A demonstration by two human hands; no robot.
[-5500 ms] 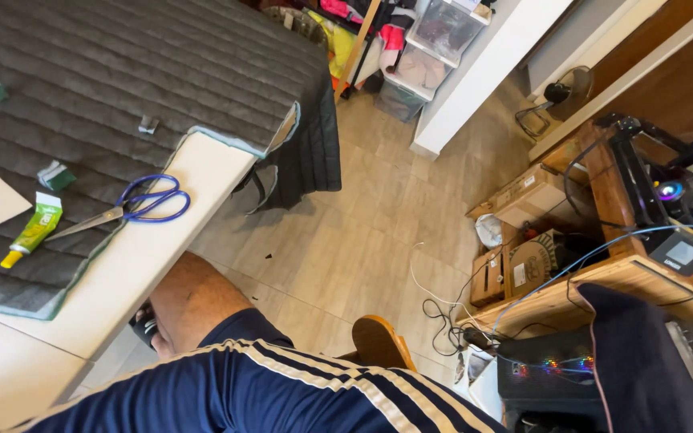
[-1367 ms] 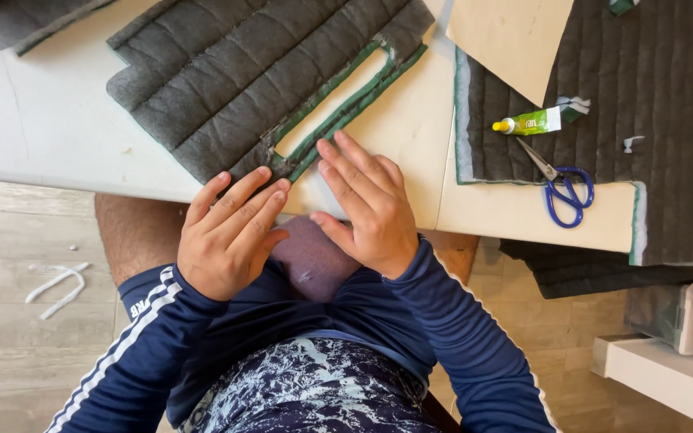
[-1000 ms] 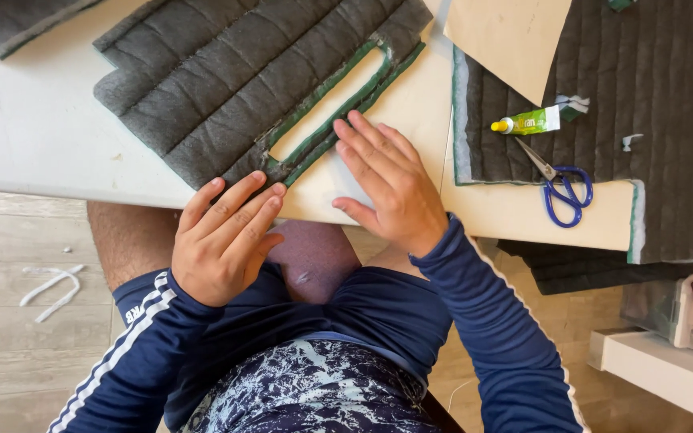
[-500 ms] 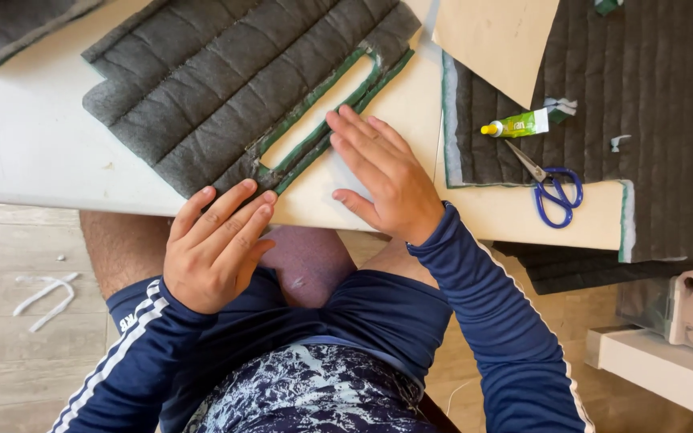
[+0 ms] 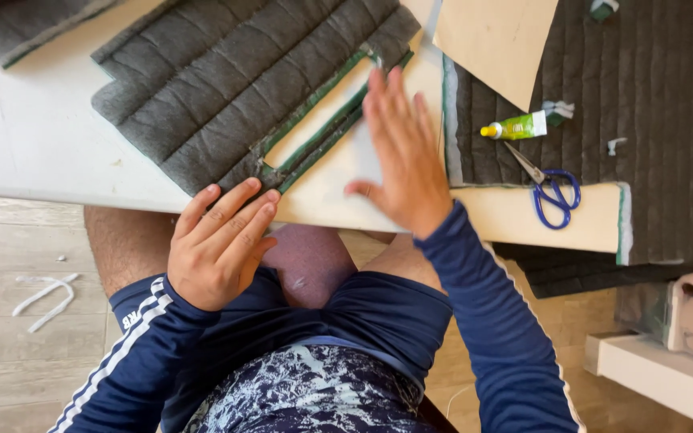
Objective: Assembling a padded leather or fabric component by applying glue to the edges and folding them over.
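Head view: left hand (image 5: pixel 220 244) lies flat, fingers spread, holding nothing, at the near corner of the grey quilted green-edged fabric panel (image 5: pixel 242 88) on the white worktop (image 5: pixel 34 144). Right hand (image 5: pixel 401 152) hovers open right of it, before the green glue tube (image 5: pixel 515 127) and blue-handled scissors (image 5: pixel 551 188).

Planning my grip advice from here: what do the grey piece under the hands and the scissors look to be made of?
The grey piece looks like quilted felt-like fabric: matte, fuzzy, with stitched parallel channels and a green edge around its slot. The left hand rests at its near corner. The scissors seem to have bare metal blades, grey and smooth, with glossy blue handles, probably plastic.
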